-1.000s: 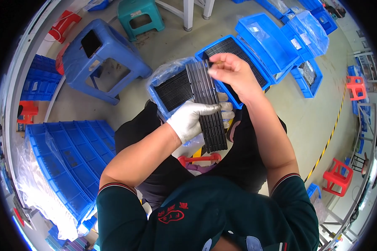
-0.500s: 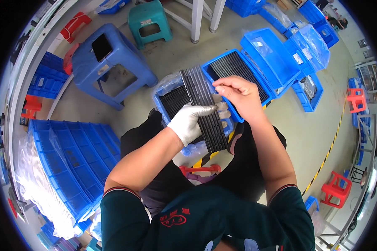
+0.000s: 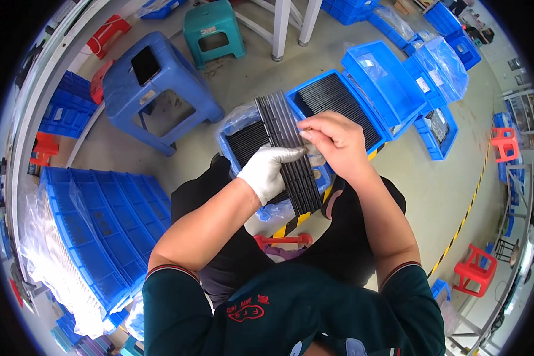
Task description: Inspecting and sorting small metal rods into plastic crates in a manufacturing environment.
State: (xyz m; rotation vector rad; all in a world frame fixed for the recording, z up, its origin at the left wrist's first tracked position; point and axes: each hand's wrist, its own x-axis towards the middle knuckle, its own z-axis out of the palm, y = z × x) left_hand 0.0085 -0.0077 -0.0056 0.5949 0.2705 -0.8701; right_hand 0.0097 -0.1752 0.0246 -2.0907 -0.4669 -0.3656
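In a white glove, my left hand is closed around a row of long, thin black strips, its thumb lying across the top. The strips sit side by side and tilt slightly over the tub below. At their right edge is my bare right hand, thumb and forefinger pinched together. What the pinch holds, if anything, is too small to make out. Beneath the strips stands a blue tub lined with clear plastic, with more black strips in it.
Just beyond my right hand, a blue crate holds rows of black strips. An upturned-looking blue bin adjoins it. A blue stool carrying a dark flat object stands at far left, a green stool behind. Stacked blue crates fill the left.
My right hand has moved slightly left and down, closer to the strips, covering more of the left glove's fingertips. The left hand keeps its grip with the strips nearly still.
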